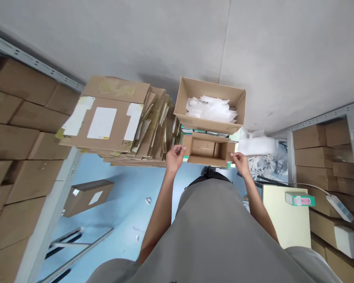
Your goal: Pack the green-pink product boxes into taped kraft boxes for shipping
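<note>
A small open cardboard box (pixel 208 150) sits low against the wall, its flaps folded out. My left hand (pixel 175 157) grips its left side and my right hand (pixel 240 162) grips its right side. Just beyond it stands a larger open cardboard box (pixel 209 104) filled with white plastic bags (pixel 211 109). A tall leaning stack of flattened cardboard boxes (pixel 118 120) rises to the left of my left hand.
Metal shelving with stacked brown cartons (pixel 20 129) lines the left, and more cartons (pixel 327 157) fill shelves on the right. A closed carton (pixel 87 196) lies on the blue floor (pixel 120 188). A pale yellow board (pixel 286 212), a green-pink packet (pixel 300 199), a power strip (pixel 339 207) and loose plastic wrap (pixel 258 145) are at the right.
</note>
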The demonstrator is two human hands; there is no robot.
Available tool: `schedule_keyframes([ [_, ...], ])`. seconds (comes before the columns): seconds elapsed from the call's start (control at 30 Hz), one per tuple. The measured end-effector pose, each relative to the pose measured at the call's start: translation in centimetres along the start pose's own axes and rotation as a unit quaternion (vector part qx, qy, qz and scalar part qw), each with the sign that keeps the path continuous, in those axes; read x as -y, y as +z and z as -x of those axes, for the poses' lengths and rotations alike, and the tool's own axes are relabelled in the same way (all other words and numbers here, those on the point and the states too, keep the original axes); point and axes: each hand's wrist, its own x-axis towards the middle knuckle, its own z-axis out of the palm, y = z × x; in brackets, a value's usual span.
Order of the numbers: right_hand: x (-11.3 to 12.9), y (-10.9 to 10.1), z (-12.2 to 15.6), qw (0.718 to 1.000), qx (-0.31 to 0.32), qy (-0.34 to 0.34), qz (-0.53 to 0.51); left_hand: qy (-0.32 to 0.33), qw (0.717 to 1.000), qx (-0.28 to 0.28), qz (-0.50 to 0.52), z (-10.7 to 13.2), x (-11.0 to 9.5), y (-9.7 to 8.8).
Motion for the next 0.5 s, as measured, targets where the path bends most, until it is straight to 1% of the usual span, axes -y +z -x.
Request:
schedule_keyframes([
  [0.17,0.0,0.5,-1.7,0.998,0.045,-0.015,0.031,-0.046,0.998,-0.033,-0.021,-0.8,-0.2,0.5],
  [0.33,0.7,1.3,-2.9,0.997,0.071,-0.007,-0.015,-0.058,0.997,-0.055,-0.024,-1.5,-0.2,0.4],
  [0.43,1.1,1.5,-3.2,0.998,0.068,0.000,-0.005,-0.080,0.995,-0.047,-0.023,-1.9,-0.7,0.0],
  [0.47,1.3,1.4,-3.2,0.998,0.061,0.000,0.006,-0.075,0.996,-0.048,-0.021,-1.9,-1.2,-0.3],
  [0.5,1.6,1.3,-3.0,0.999,0.050,-0.001,0.017,-0.056,0.997,-0.054,-0.017,-1.9,-1.8,-0.6],
])
